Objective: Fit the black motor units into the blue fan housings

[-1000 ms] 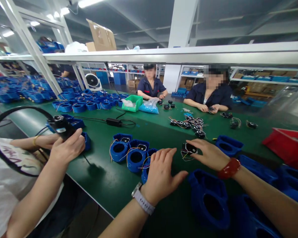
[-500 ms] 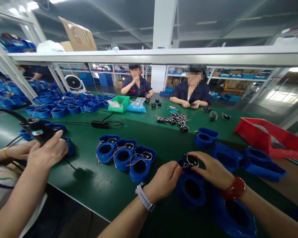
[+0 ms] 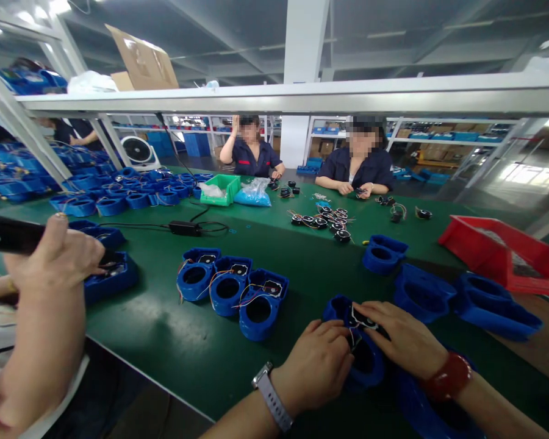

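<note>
My right hand (image 3: 405, 338), a red bangle on its wrist, grips a small black motor (image 3: 363, 318) with a pale edge. The motor sits tilted over the upper compartment of a blue plastic housing (image 3: 335, 306), which has a large round opening in front. My left hand (image 3: 313, 366), wearing a watch, has its fingers curled closed at the motor's thin wires (image 3: 354, 334), over the housing; its fingertips are partly hidden. To the left, three blue housings (image 3: 258, 326) stand in a row, each with a motor and loose coloured wires.
More blue housings (image 3: 423, 296) and a red bin (image 3: 489, 262) are on the right. Several loose motors (image 3: 320, 222) lie farther back. At left, a co-worker's hand (image 3: 66, 256) holds a black tool (image 3: 13, 235) over a housing. A white shelf beam (image 3: 274, 100) crosses above.
My hands have lowered the motor toward the housing, and my left hand has shifted forward over it. The co-worker's tool at left has come down into a housing.
</note>
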Tool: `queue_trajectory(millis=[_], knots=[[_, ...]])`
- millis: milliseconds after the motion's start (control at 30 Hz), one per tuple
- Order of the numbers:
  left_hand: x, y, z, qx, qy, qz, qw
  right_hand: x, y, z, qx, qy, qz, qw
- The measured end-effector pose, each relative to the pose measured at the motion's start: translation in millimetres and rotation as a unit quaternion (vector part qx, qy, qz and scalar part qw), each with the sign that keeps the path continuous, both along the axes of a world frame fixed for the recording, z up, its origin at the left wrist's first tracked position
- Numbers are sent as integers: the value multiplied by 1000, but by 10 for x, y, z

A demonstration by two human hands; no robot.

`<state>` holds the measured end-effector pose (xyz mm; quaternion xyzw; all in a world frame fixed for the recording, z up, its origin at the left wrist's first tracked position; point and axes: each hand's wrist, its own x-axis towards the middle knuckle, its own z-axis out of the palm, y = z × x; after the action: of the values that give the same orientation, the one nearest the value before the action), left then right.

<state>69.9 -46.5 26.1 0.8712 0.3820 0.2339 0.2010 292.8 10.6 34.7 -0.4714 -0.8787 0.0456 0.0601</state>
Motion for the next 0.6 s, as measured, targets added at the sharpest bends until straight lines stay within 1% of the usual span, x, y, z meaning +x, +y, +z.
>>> queue_trajectory(millis=[133, 233, 333, 433, 500, 533, 600], knots=[[6, -8, -25, 4, 10, 2, 1000, -22, -26, -34, 53, -78, 26, 995], [-1, -17, -46, 12, 11, -2, 1000, -19, -35, -107, 86, -108, 43, 989], [-9, -26, -57, 28, 17, -9, 999, -15, -11, -161, 103, -120, 58, 986], [-16, -28, -57, 38, 21, -10, 999, 11, 39, -194, 96, -102, 64, 988], [-22, -25, -61, 41, 15, -8, 999, 63, 56, -245, 80, -75, 69, 992], [-26, -21, -69, 42, 11, -7, 999, 103, 55, -290, 69, -53, 71, 994], [-29, -9, -107, 43, 0, -6, 999, 208, 38, -423, 45, 21, 51, 997]])
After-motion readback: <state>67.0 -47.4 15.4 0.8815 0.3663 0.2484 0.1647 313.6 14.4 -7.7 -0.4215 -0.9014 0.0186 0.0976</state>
